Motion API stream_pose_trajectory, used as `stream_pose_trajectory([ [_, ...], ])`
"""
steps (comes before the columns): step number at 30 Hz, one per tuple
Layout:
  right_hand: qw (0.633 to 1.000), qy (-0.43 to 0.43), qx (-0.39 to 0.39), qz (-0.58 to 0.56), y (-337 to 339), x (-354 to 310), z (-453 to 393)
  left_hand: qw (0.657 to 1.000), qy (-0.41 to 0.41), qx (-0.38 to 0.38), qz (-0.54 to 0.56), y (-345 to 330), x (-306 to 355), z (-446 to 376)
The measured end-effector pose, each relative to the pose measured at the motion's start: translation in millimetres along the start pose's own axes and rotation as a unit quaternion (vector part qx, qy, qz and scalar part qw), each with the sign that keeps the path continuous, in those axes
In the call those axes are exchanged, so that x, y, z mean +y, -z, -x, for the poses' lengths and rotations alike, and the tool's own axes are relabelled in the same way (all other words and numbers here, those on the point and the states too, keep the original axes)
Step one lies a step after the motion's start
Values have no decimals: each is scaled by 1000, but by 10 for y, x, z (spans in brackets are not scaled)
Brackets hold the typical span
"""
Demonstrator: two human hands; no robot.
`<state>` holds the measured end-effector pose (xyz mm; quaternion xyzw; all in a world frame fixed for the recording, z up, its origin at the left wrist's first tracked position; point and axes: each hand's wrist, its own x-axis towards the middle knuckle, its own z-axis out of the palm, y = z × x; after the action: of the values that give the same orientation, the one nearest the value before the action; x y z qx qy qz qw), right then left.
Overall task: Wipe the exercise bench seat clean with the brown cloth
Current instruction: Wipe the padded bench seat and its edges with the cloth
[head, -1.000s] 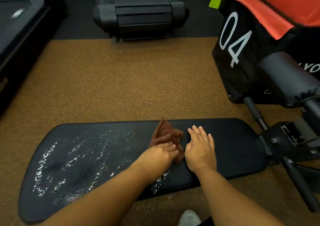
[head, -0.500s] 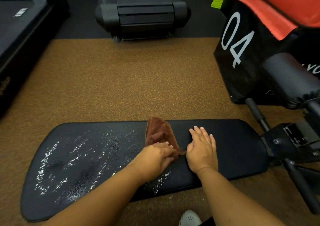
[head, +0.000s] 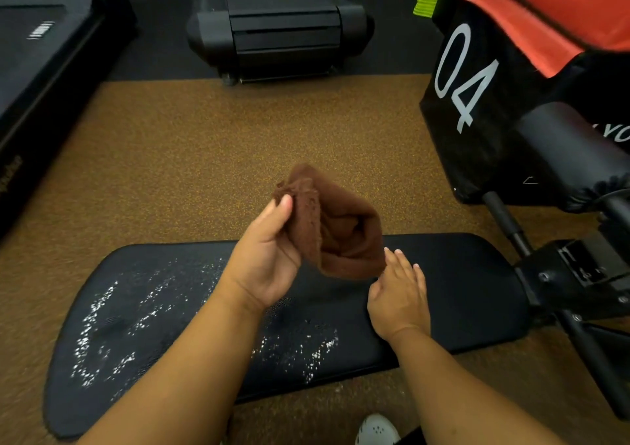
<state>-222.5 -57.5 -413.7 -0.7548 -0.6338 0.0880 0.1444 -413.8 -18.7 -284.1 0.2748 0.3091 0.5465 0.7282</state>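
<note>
The black padded bench seat (head: 470, 294) lies crosswise in front of me, with shiny wet droplets over its left half and along its near middle. My left hand (head: 266, 257) is raised above the seat, thumb and fingers pinched on the bunched brown cloth (head: 344, 226), which hangs off the pad. My right hand (head: 399, 291) rests flat on the seat just right of centre, fingers together, its fingertips right under the cloth's lower edge.
The bench's black metal frame and hinge (head: 579, 274) stick out at the right, under a black bag marked 04 (head: 477, 104). Two treadmills (head: 279, 25) stand at the back and left. Brown speckled flooring (head: 238, 155) surrounds the bench. A white shoe (head: 376, 431) shows near the bottom.
My left hand has lifted the brown cloth up off the seat, turning palm-up. My right hand has stayed flat on the pad.
</note>
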Motion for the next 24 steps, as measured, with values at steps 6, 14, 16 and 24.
stream_pose_trajectory([
  [6,1000,3,-1,0,-8,10,-5,978,49,155,-129,639,-237,-15],
  [14,1000,1,-5,-2,-5,8,-5,581,24,-121,-805,504,-713,-8],
  [16,1000,2,-5,2,-7,8,-7,518,-18,-122,-846,459,-810,87],
  [24,1000,-1,-4,9,-10,9,-10,520,23,-123,-845,535,-820,76],
])
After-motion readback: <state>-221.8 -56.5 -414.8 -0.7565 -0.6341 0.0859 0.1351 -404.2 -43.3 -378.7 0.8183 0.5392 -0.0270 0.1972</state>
